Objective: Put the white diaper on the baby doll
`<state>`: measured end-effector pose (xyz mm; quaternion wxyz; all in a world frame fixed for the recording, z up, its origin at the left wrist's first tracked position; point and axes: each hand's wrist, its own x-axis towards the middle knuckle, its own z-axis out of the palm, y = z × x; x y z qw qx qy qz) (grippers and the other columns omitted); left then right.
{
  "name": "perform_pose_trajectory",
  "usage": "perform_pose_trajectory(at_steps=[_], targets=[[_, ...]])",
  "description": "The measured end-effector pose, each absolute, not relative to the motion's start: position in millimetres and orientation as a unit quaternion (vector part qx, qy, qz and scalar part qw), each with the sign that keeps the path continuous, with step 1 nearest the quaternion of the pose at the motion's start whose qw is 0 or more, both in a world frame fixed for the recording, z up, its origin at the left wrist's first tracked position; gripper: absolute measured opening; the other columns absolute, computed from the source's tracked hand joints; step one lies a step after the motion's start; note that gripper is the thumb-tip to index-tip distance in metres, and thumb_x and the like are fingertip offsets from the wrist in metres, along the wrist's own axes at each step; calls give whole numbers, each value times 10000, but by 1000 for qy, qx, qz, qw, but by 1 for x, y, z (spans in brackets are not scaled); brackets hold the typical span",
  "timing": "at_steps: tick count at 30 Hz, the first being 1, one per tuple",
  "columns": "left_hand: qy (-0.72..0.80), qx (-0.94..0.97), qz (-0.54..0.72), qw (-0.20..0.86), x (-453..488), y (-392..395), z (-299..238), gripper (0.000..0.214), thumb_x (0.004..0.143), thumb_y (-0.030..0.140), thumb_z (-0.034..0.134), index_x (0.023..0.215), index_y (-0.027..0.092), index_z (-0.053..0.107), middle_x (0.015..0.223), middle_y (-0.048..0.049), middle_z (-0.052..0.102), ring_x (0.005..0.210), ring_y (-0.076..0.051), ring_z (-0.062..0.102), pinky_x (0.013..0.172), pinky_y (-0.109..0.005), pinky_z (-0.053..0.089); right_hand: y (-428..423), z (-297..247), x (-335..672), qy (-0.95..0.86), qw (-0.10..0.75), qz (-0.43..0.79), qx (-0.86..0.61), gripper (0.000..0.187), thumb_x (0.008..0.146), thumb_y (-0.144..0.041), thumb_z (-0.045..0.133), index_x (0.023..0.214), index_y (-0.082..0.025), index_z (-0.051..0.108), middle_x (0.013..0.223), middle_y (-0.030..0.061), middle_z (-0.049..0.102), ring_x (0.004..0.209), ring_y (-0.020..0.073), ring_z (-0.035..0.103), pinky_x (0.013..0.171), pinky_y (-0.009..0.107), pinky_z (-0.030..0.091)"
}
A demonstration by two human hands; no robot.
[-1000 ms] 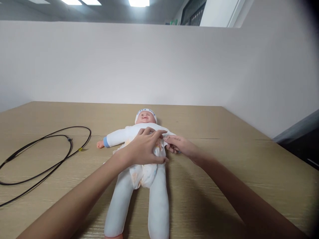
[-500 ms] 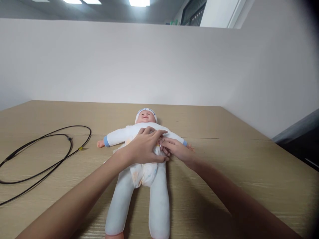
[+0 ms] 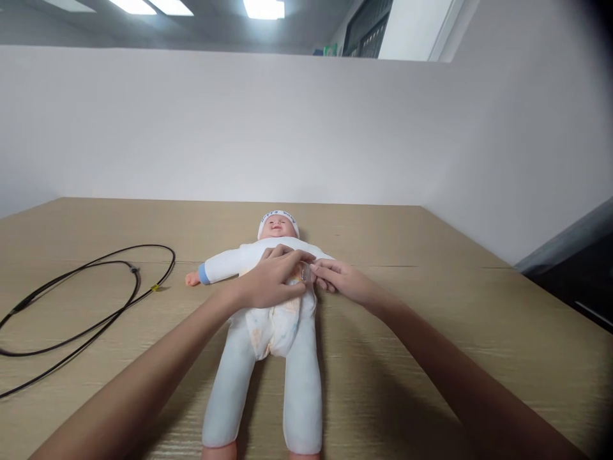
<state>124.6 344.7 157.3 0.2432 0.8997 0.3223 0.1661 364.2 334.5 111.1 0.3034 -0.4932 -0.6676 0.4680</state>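
Note:
A baby doll (image 3: 268, 354) in white clothes and a white cap lies on its back on the wooden table (image 3: 431, 306), head away from me. A printed diaper (image 3: 272, 326) wraps its hips. My left hand (image 3: 271, 278) rests palm down on the doll's belly, fingers curled onto the diaper's top edge. My right hand (image 3: 342, 281) comes in from the doll's right side and pinches a small pale tab (image 3: 306, 273) at the diaper's waist, fingertips meeting those of the left hand.
A black cable (image 3: 86, 300) lies looped on the left part of the table. A white partition wall (image 3: 287, 128) stands behind the table. The table's right edge drops off beside a dark surface (image 3: 575, 275).
My right hand has shifted slightly along the diaper's waist and now pinches a tab there. The left hand stays on the belly. The view has tilted a little.

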Motion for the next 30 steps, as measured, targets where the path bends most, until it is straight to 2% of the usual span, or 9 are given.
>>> perform_pose_trajectory(at_steps=[3, 7, 12, 15, 19, 23, 27, 30], targets=[[327, 894, 169, 257, 125, 345, 159, 418, 919, 225, 549, 1327, 291, 614, 1361, -56, 706, 1387, -328, 495, 1214, -562, 378, 337, 113, 371, -667, 306, 459, -501, 470, 992, -667, 621, 856, -218, 641, 741, -28, 526, 683, 153, 452, 670, 320, 342], [331, 888, 184, 262, 126, 346, 158, 241, 998, 285, 477, 1169, 269, 646, 1176, -62, 725, 1291, -323, 540, 1192, -574, 388, 334, 112, 365, -669, 307, 461, -495, 463, 938, -675, 705, 877, -222, 632, 750, -30, 552, 710, 155, 473, 682, 317, 337], [332, 888, 197, 250, 127, 350, 149, 267, 994, 261, 490, 1222, 287, 627, 1319, -49, 722, 1357, -319, 513, 1194, -560, 375, 330, 103, 357, -643, 269, 508, -507, 538, 848, -735, 785, 888, -225, 618, 768, -17, 604, 687, 152, 495, 646, 309, 339], [330, 896, 189, 230, 129, 351, 147, 284, 987, 267, 509, 1242, 287, 633, 1239, -48, 751, 1355, -330, 520, 1182, -563, 379, 332, 101, 362, -633, 232, 524, -521, 592, 812, -782, 802, 878, -226, 609, 715, -34, 566, 645, 143, 473, 623, 303, 331], [324, 894, 184, 248, 128, 349, 152, 261, 1024, 300, 474, 1221, 290, 644, 1242, -43, 752, 1352, -314, 523, 1205, -565, 369, 333, 107, 363, -619, 268, 521, -522, 631, 809, -815, 790, 877, -218, 599, 724, -49, 523, 659, 128, 435, 624, 297, 295], [329, 885, 179, 275, 124, 349, 156, 371, 1003, 245, 455, 1310, 324, 647, 1320, -31, 730, 1382, -302, 523, 1230, -573, 377, 330, 104, 352, -594, 303, 532, -522, 649, 768, -814, 821, 843, -221, 571, 681, -65, 467, 634, 121, 382, 601, 306, 240], [324, 876, 189, 303, 122, 353, 152, 490, 972, 233, 484, 1426, 352, 626, 1379, -38, 712, 1450, -303, 508, 1267, -579, 371, 332, 91, 349, -584, 288, 575, -495, 668, 737, -768, 881, 806, -236, 484, 669, -75, 460, 597, 111, 384, 575, 297, 227], [297, 840, 258, 372, 115, 356, 149, 476, 979, 233, 494, 1419, 351, 630, 1484, -25, 666, 1456, -279, 535, 1256, -517, 421, 333, 88, 352, -582, 275, 594, -482, 662, 754, -740, 890, 810, -237, 463, 684, -81, 434, 585, 102, 345, 557, 292, 192]])
